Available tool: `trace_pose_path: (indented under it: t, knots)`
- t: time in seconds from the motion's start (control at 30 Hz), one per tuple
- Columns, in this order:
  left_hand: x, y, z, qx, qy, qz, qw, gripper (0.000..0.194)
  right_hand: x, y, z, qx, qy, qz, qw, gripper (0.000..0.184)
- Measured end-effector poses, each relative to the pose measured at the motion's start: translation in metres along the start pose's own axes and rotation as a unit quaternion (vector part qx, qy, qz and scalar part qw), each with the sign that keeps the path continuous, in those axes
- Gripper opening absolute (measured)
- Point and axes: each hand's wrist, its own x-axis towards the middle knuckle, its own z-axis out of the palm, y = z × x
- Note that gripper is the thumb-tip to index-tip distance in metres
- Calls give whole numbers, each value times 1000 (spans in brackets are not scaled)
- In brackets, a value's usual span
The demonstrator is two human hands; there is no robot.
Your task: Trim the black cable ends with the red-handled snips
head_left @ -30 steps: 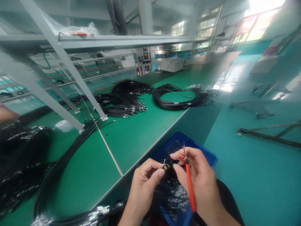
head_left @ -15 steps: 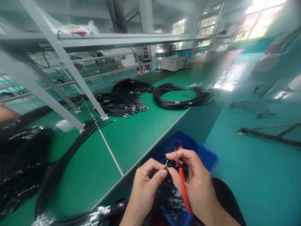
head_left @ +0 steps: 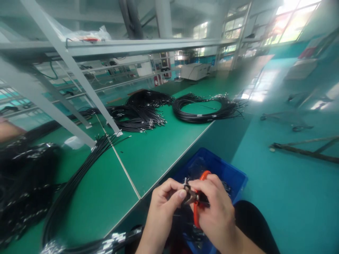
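Observation:
My left hand (head_left: 162, 206) is pinched on the small metal end of a black cable (head_left: 185, 182), low in the middle of the view. Beside it, my right hand (head_left: 215, 211) grips orange-handled cutters (head_left: 196, 204), whose dark jaws point left at that cable end. Both hands hover over a blue plastic bin (head_left: 233, 176) that holds black cables and shiny bits. A bundle of black cables with silver ends (head_left: 111, 241) runs across my lap below the hands.
A green workbench (head_left: 148, 155) stretches left and ahead, with a coil of black cables (head_left: 203, 107), further bundles (head_left: 137, 116) and a long strand bundle (head_left: 76, 176). Grey slanted frame legs (head_left: 79, 81) stand on it. Another person's arm (head_left: 9, 129) shows at far left. Teal floor lies to the right.
My right hand turned the cutters from upright to lying sideways, bringing their jaws to the cable end. Both hands sank slightly toward my lap.

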Motion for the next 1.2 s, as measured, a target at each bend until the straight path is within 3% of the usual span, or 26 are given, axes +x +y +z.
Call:
trace_pose_path:
  t: [0.1, 0.2, 0.3, 0.4, 0.47, 0.53, 0.67, 0.9, 1.1, 1.2]
  knots:
    - [2, -2, -5, 4, 21, 15, 1000, 8, -5, 2, -2, 8, 7, 80, 997, 34]
    - [3, -2, -7, 6, 30, 24, 999, 7, -6, -10, -8, 100, -14, 235, 967, 31]
    - [4, -2, -7, 8, 53, 36, 998, 7, -4, -27, -15, 267, -86, 384, 879, 28]
    - [5, -4, -7, 33, 77, 63, 994, 6, -4, -37, -18, 372, -157, 471, 784, 21]
    - [4, -5, -7, 55, 82, 82, 992, 5, -4, -37, -16, 387, -182, 512, 745, 19]
    - [3, -5, -6, 76, 80, 94, 989, 5, -3, -35, -15, 381, -192, 543, 724, 19]
    - [0, -3, -2, 104, 64, 108, 987, 6, 0, -31, -13, 396, -180, 556, 708, 18]
    - [-1, -3, 1, 137, 46, 109, 984, 6, 2, -31, -13, 386, -165, 550, 722, 16]
    - [3, -4, 0, 146, 38, 110, 982, 5, 0, -26, -17, 391, -201, 552, 709, 23]
    - [5, -5, 1, 132, 38, 79, 987, 5, -3, -18, -23, 413, -214, 541, 701, 32]
